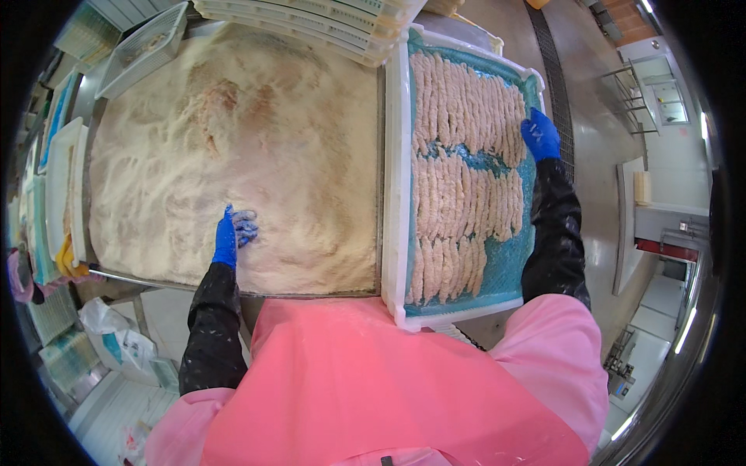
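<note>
A pink apron point(373, 365) lies closest, below and left of the white tray point(395, 194). Well left of that tray, the gloved left hand point(235, 234) is at the crumb bed point(311, 179), fingers apart and loosely bent, grasping nothing visible; whether they touch the crumbs is unclear. Inside the tray, coated strips point(466, 194) lie in three rows on a teal mesh liner point(505, 272). The gloved right hand point(540, 136) is at the tray's right rim; its grip cannot be told. Farther off, left of the tray, sit a pinkish clump point(214, 105) and stacked pale trays point(311, 23).
</note>
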`<act>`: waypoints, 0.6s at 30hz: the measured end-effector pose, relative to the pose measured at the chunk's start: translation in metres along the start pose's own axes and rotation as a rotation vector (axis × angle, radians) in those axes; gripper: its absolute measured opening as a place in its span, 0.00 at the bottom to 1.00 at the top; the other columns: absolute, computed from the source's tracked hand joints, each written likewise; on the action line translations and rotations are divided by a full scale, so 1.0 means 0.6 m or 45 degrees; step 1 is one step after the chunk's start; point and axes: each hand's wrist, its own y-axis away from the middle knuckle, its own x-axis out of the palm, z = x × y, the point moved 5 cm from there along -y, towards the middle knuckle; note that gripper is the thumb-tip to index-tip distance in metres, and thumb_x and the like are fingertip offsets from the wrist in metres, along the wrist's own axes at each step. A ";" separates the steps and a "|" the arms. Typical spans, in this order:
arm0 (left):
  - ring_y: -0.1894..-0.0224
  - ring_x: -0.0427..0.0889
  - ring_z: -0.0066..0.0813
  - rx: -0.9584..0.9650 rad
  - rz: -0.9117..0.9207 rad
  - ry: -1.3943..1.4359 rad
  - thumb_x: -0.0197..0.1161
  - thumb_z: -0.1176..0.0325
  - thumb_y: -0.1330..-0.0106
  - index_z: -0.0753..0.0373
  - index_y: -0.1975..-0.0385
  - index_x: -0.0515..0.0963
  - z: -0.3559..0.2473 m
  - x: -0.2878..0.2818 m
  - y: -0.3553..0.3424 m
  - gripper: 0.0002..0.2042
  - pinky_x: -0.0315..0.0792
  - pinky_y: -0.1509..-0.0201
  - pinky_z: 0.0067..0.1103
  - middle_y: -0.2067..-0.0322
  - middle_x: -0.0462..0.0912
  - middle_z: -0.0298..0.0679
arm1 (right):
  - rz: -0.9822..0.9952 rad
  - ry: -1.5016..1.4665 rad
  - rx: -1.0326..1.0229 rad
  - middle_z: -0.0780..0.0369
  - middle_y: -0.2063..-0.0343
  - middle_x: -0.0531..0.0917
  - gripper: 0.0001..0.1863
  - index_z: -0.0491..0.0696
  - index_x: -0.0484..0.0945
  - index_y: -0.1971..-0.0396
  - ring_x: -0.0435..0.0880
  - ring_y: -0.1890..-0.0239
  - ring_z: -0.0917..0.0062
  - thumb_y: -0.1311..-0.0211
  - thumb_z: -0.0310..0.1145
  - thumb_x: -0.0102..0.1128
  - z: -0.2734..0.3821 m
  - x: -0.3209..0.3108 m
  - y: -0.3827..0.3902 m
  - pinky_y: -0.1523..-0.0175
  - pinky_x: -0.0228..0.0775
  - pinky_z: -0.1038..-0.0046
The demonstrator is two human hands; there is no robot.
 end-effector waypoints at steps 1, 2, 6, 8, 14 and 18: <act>0.82 0.76 0.26 0.003 -0.031 -0.044 0.40 0.39 0.33 0.66 0.64 0.77 -0.010 0.015 0.009 0.31 0.60 0.84 0.15 0.80 0.78 0.39 | -0.261 -0.170 -0.243 0.50 0.56 0.80 0.17 0.42 0.75 0.53 0.80 0.55 0.61 0.41 0.31 0.52 0.071 -0.037 0.020 0.48 0.70 0.66; 0.82 0.76 0.26 -0.028 0.115 0.096 0.41 0.40 0.34 0.66 0.64 0.77 0.002 0.011 -0.005 0.30 0.60 0.84 0.15 0.79 0.78 0.39 | -0.518 -0.355 -0.502 0.51 0.56 0.80 0.16 0.42 0.75 0.52 0.81 0.56 0.64 0.40 0.29 0.52 0.160 -0.070 0.044 0.48 0.71 0.68; 0.75 0.80 0.29 -0.052 0.525 0.316 0.46 0.45 0.34 0.63 0.62 0.77 0.031 -0.022 -0.034 0.25 0.65 0.80 0.17 0.75 0.81 0.40 | 0.496 -1.757 -0.558 0.57 0.52 0.79 0.17 0.40 0.74 0.50 0.76 0.50 0.75 0.37 0.20 0.43 0.503 -0.033 0.110 0.43 0.65 0.73; 0.73 0.82 0.29 -0.098 0.207 -0.107 0.46 0.49 0.33 0.61 0.61 0.77 -0.014 0.006 0.015 0.21 0.69 0.76 0.20 0.72 0.82 0.40 | 0.660 -1.751 -0.753 0.57 0.53 0.80 0.17 0.40 0.75 0.51 0.75 0.48 0.73 0.38 0.20 0.43 0.641 0.014 0.146 0.41 0.64 0.73; 0.72 0.83 0.30 0.009 0.162 -0.187 0.47 0.55 0.32 0.61 0.57 0.75 -0.023 -0.056 0.029 0.17 0.74 0.72 0.23 0.69 0.83 0.42 | -0.006 -0.670 -0.400 0.49 0.47 0.72 0.28 0.43 0.66 0.43 0.71 0.45 0.57 0.43 0.37 0.57 0.801 0.352 0.296 0.41 0.62 0.60; 0.73 0.82 0.33 0.022 0.188 -0.029 0.50 0.60 0.32 0.63 0.56 0.75 -0.012 -0.099 0.042 0.14 0.78 0.71 0.26 0.71 0.81 0.43 | 0.207 -1.302 -0.473 0.50 0.56 0.75 0.22 0.46 0.72 0.49 0.73 0.51 0.54 0.43 0.38 0.58 0.907 0.294 0.378 0.46 0.63 0.58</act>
